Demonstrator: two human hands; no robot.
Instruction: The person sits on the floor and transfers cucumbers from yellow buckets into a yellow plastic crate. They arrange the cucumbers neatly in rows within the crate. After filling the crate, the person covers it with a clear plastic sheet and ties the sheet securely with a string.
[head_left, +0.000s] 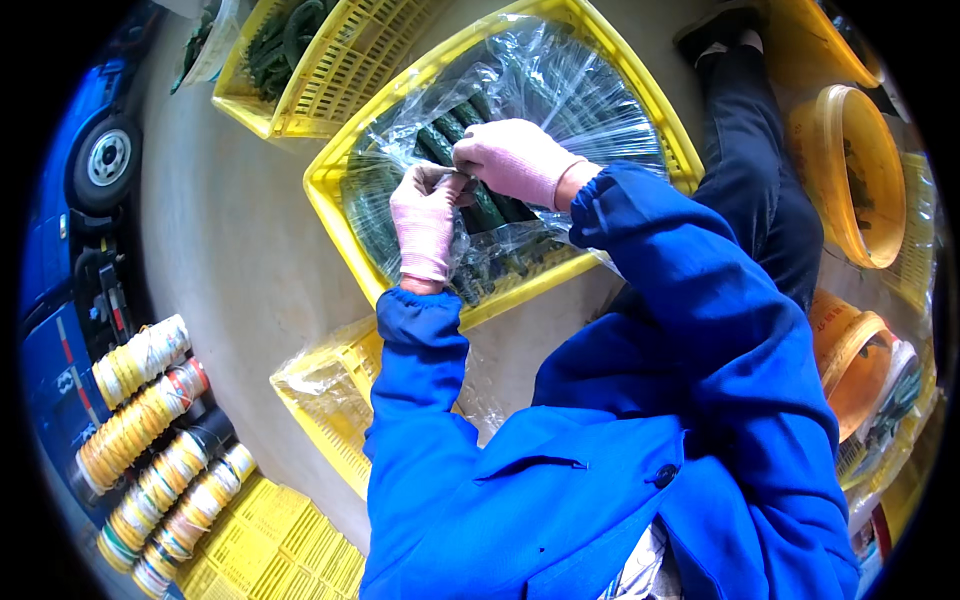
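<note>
A yellow plastic crate (517, 296) stands in front of me, lined with clear plastic film (600, 97). Dark green cucumbers (450, 127) lie side by side inside, bare in the film's central gap and covered around it. My left hand (424, 217), in a pink knit glove, pinches gathered film over the crate's middle. Close against it, my right hand (525, 161) wears a matching glove and has its fingers closed on the film too. Both sets of fingertips meet above the cucumbers and partly hide what they grip.
Another yellow crate (337, 75) holds cucumbers at upper left. A film-lined crate (322, 412) sits by my left elbow. Orange buckets (862, 172) and a dark-trousered leg (750, 142) are at right. Stacked buckets (142, 427), stacked yellow crates (277, 540) and a blue truck (56, 202) stand left.
</note>
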